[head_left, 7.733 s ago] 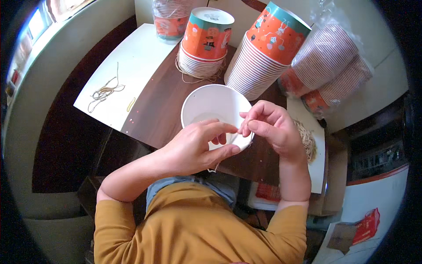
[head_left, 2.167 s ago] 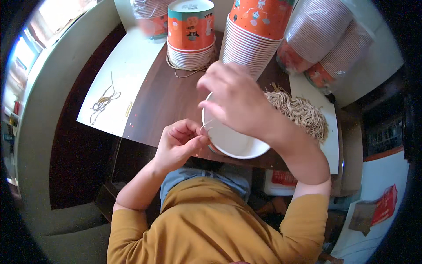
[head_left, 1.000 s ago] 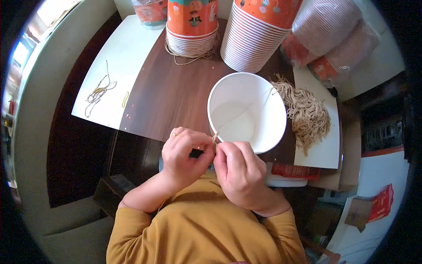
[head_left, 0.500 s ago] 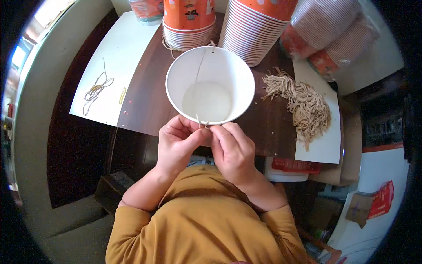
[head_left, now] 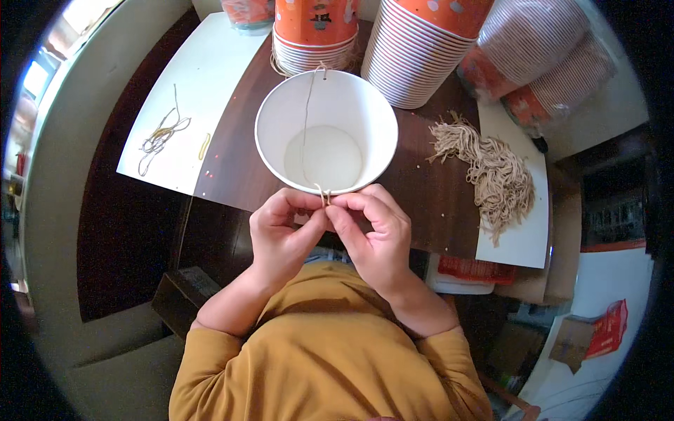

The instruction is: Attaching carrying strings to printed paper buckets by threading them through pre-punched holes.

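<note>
While your forearms came up from the lower edge in mustard-yellow sleeves, your two hands met just at the near rim of the white paper cup (head_left: pixel 326 137). Your left hand (head_left: pixel 281 238) had its thumb and forefinger pinched together on the end of a thin tan string (head_left: pixel 307 119), the grip closed tight with the other fingers curled under. Your right hand (head_left: pixel 375 235) mirrored it, fingertips pressed shut on the same string end just beside the left ones, knuckles turned outward and wrist bent toward your body.

That cup stood open-mouthed on the dark brown desk (head_left: pixel 232 168), touching your fingertips at its near edge. Its inside was white, and all it held was the string, which ran from your fingers over the near rim, across the inside and up to a small hole at the far rim.

To the right of the cup lay a loose bundle of tan strings (head_left: pixel 488 172), partly on a white sheet (head_left: pixel 519 238). To the left, a few stray strings (head_left: pixel 160 137) lay on another white sheet (head_left: pixel 193 77).

Beyond the cup stood a short stack of orange printed cups (head_left: pixel 312 31), just behind its far rim, and a taller, tilted stack (head_left: pixel 421 49) beside it. Farther right lay sleeves of cups wrapped in clear plastic (head_left: pixel 544 59).
</note>
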The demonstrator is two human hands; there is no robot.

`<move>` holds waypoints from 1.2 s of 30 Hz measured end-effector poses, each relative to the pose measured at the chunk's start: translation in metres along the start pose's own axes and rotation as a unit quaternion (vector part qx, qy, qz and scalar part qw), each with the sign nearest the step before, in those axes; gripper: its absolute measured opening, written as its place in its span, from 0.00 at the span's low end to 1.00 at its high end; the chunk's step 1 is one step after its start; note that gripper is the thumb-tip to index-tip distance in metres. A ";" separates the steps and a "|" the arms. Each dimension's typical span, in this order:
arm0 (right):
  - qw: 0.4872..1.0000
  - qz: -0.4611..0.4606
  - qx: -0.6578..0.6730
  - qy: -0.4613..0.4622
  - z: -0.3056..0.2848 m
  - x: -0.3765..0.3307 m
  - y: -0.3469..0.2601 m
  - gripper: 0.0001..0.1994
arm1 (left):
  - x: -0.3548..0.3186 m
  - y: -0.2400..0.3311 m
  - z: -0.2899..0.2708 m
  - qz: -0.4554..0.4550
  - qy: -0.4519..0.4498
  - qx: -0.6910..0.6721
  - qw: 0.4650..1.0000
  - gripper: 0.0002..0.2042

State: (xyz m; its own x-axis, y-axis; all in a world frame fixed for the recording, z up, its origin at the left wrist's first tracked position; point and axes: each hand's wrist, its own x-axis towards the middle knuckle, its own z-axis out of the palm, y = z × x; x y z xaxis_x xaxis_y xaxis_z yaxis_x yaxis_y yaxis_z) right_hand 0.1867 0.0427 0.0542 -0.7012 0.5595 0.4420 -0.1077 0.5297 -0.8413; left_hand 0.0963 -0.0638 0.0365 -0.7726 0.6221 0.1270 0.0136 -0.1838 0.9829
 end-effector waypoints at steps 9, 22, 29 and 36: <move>0.995 -0.042 -0.085 0.027 0.002 -0.007 0.014 0.06 | 0.002 -0.003 -0.002 0.051 0.017 0.072 0.996 0.04; 0.998 -0.032 -0.010 -0.059 0.001 -0.002 0.008 0.09 | 0.003 0.001 -0.003 -0.026 0.001 -0.065 0.998 0.05; 0.976 0.104 0.184 -0.053 0.006 -0.004 0.008 0.05 | -0.004 0.010 -0.004 0.155 0.039 0.197 0.967 0.06; 0.890 0.245 0.384 -0.033 0.012 -0.006 0.013 0.05 | 0.005 -0.004 -0.014 0.382 0.020 0.305 0.872 0.11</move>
State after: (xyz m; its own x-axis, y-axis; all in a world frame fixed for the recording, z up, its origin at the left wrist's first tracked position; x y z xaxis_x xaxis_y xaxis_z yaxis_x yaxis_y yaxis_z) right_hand 0.1810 0.0386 0.0372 -0.8333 0.5517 -0.0340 -0.2099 -0.3726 -0.9039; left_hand 0.0835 -0.0702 0.0318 -0.4115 0.4652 0.7837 0.8600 -0.0864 0.5029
